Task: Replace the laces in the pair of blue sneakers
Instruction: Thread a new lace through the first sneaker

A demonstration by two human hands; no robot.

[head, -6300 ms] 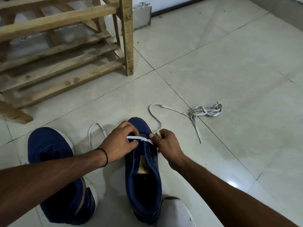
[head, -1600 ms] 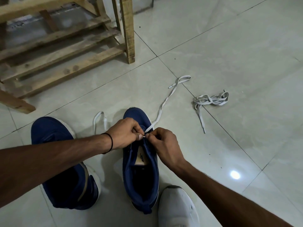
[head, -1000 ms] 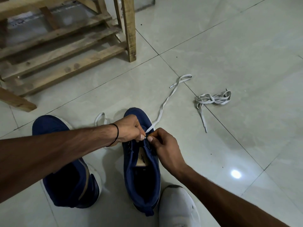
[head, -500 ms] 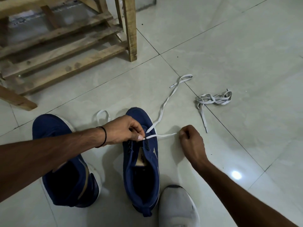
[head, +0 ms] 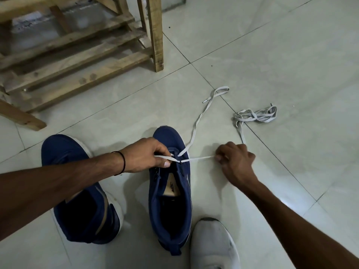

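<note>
Pale glossy floor tiles (head: 272, 55) spread out under you, with a rough wooden rack (head: 77, 55) standing at the far left. Your left hand (head: 145, 155) sits over the front eyelets of the middle sneaker (head: 171, 200), fingers curled, pinching a short stretch of the white lace (head: 195, 124) against the shoe. Your right hand (head: 235, 158) is out to the right of that sneaker, apart from the left. Its fingers are closed on the lace, which runs straight from the eyelet to the hand. Another length of the same lace leaves the eyelets and trails away across the floor. The other sneaker (head: 64, 152) stands just left of the middle one, partly under your left forearm. A loose lace bundle (head: 254, 117) lies beyond your right hand. A white-covered foot (head: 213, 245) rests beside the middle sneaker's heel.
</note>
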